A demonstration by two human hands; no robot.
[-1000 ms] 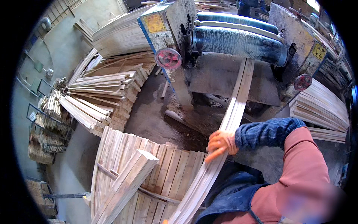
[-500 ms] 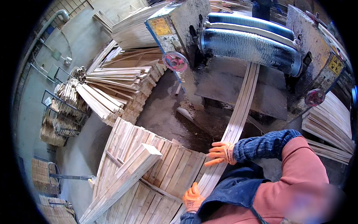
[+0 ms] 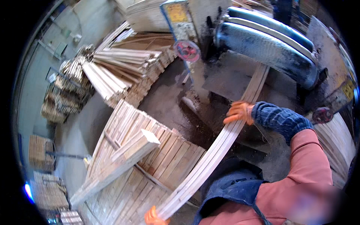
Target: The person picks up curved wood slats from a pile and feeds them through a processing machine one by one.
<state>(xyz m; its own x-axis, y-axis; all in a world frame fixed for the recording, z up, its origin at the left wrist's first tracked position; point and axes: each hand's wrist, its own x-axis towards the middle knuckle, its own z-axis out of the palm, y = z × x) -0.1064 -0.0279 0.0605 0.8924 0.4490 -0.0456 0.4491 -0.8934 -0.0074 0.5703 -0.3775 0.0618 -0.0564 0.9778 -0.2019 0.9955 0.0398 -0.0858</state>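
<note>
Several long, narrow wooden strips [image 3: 210,157] lie side by side, running from the lower middle up to a machine with ridged blue rollers [image 3: 262,47]. My right hand [image 3: 240,112], in an orange glove, lies across them about midway, its fingers bent over and around them. Down at the near end of the strips, my left hand [image 3: 155,216] grips them in a matching glove. The picture's lower edge cuts off part of that hand. The strips' far end sits on the machine's dark metal bed [image 3: 232,77], below the front roller.
Left of the strips stands a stack of boards [image 3: 157,150] with a thick squared timber [image 3: 116,165] lying across it. More bundled strips [image 3: 116,71] are piled farther back. Red handwheels [image 3: 187,51] jut from the machine's sides. Broad wooden sheets [image 3: 335,142] lean at the right.
My right hand has gone forward along the strips, from spread fingers to bent ones. My left hand has slid down to their near end. The view has shifted somewhat.
</note>
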